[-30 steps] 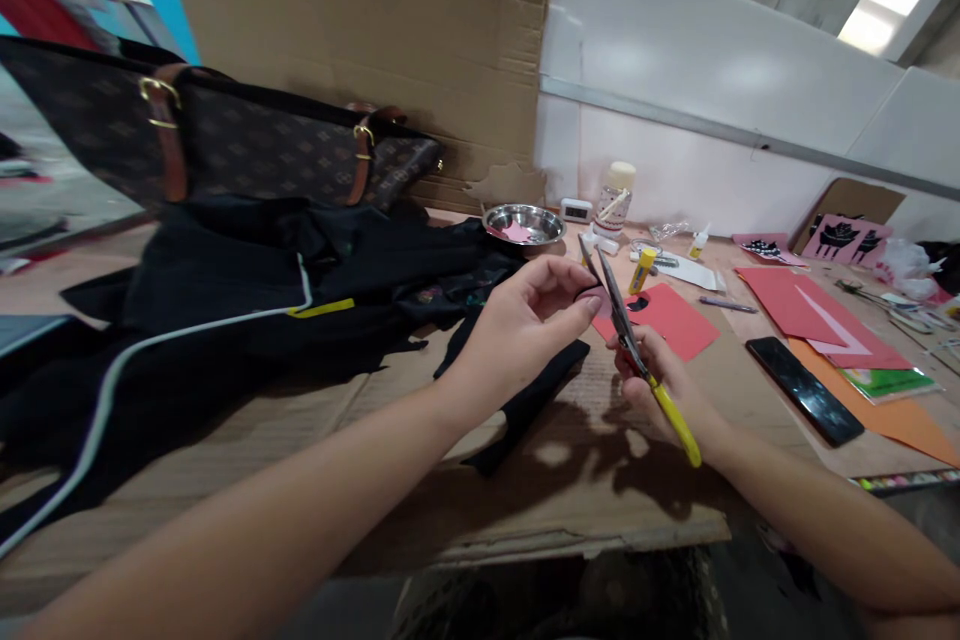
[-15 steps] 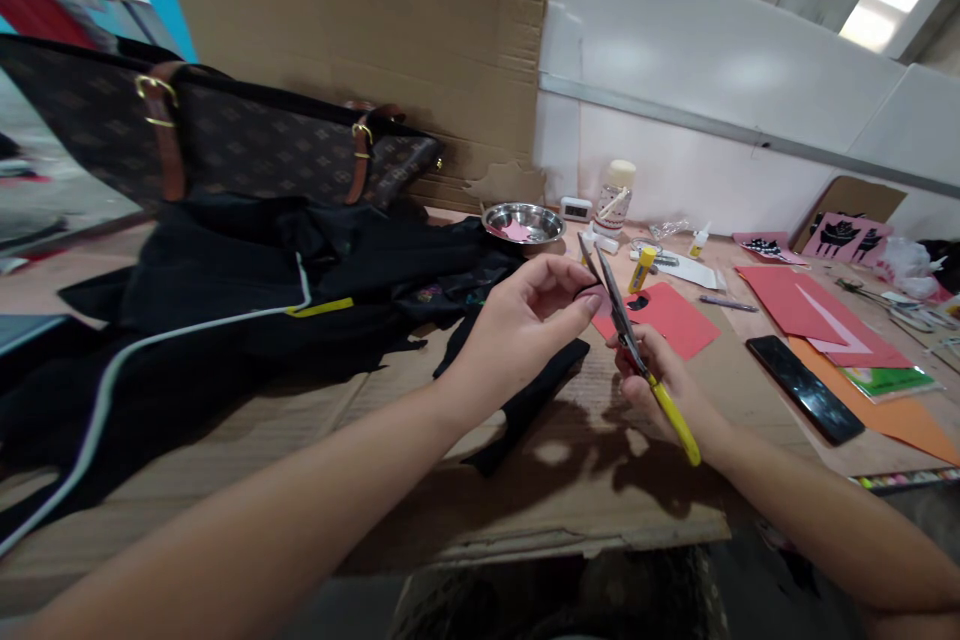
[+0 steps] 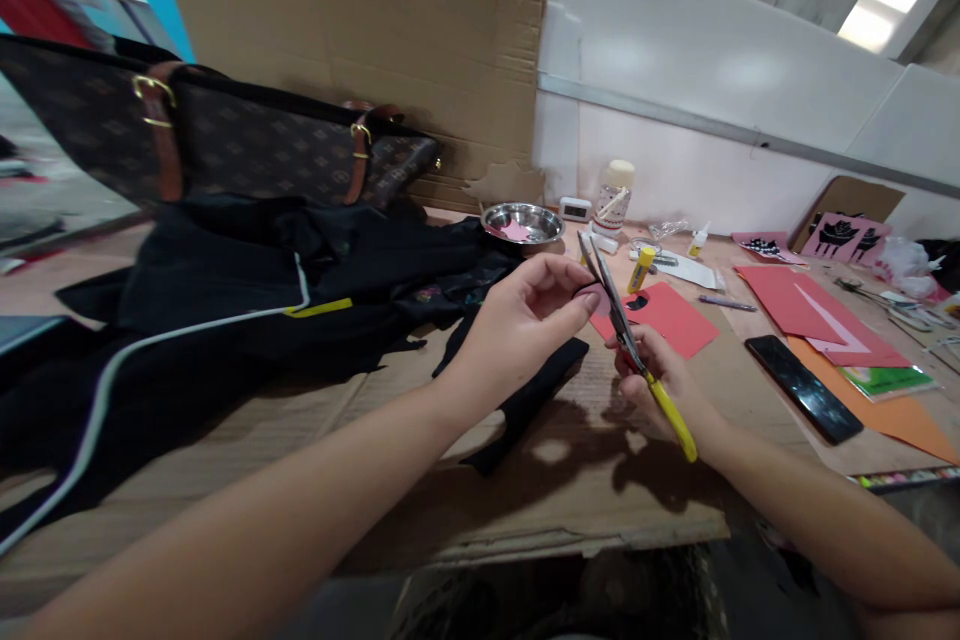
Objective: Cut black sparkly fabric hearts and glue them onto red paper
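My left hand (image 3: 529, 310) pinches a small pink and black piece (image 3: 595, 300) between thumb and fingers; whether it is paper or cloth I cannot tell. My right hand (image 3: 664, 375) grips yellow-handled scissors (image 3: 626, 330), their blades pointing up and away, slightly parted beside the piece. Part of the handle is hidden by my fingers. Beyond the scissors lies a red paper sheet (image 3: 679, 320) with a small black cutout (image 3: 637, 302) on it. Below my left hand, a strip of black fabric (image 3: 525, 410) rests on the cardboard (image 3: 420, 490).
Black cloth (image 3: 247, 270) and a white cable (image 3: 150, 340) spread over the left, before a brown handbag (image 3: 255, 140). A metal bowl (image 3: 544, 228), a glue stick (image 3: 641, 270) and a jar (image 3: 615, 195) stand behind my hands. Rightward are a phone (image 3: 802, 390) and coloured paper (image 3: 862, 315).
Almost nothing differs. The scissors' handle sits very slightly further left and up; both hands keep their hold.
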Available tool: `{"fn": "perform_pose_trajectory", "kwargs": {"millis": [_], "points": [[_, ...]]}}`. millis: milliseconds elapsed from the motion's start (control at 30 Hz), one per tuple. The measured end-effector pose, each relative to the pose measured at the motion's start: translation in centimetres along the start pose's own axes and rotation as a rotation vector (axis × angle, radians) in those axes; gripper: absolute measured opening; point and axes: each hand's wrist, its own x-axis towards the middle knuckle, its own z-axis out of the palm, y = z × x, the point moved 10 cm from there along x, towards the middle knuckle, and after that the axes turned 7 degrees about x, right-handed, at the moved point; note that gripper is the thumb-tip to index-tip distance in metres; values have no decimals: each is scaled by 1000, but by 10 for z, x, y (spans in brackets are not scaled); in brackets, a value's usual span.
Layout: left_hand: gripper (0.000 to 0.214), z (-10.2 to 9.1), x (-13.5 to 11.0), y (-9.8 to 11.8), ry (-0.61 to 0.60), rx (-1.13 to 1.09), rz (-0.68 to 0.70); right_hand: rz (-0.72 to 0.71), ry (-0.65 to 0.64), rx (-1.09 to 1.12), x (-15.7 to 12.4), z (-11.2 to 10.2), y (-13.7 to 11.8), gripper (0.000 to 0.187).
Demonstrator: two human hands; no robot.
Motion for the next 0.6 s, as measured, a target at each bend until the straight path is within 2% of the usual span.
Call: {"fn": "perform_pose_trajectory", "kwargs": {"millis": [133,333,600], "points": [[25,-1,0,-1,10,-9,-24,-57,-12,-16,1,0,-8,50],[34,-3,0,-4,23,9,-76,-71,-26,-61,0,2,-11,46],[29,2,-1,-10,-32,20,-134,-76,55,47,3,-5,-11,42]]}}
